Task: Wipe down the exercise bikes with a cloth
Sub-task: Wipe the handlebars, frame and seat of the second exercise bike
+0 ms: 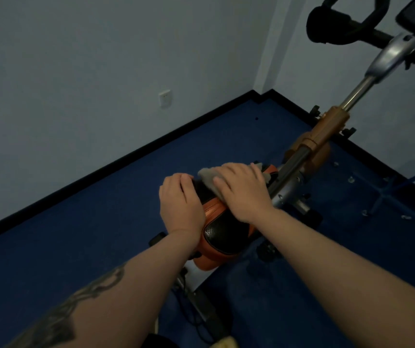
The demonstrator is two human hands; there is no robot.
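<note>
Blue carpet [101, 234] met pale walls [76, 59] where an exercise bike [327, 136] stood in the corner.

Its orange-and-black saddle [222, 234] lay under both hands: the left hand [180, 204] curled over the saddle's left edge, grasping it, while the right hand [243, 192] pressed a grey cloth [207, 178] flat on the nose with straight fingers. Black handlebars [347, 23] rose beyond; a wall socket [164, 98] sat well apart.

No readable text, labels, brands or nos. anywhere in view.
</note>
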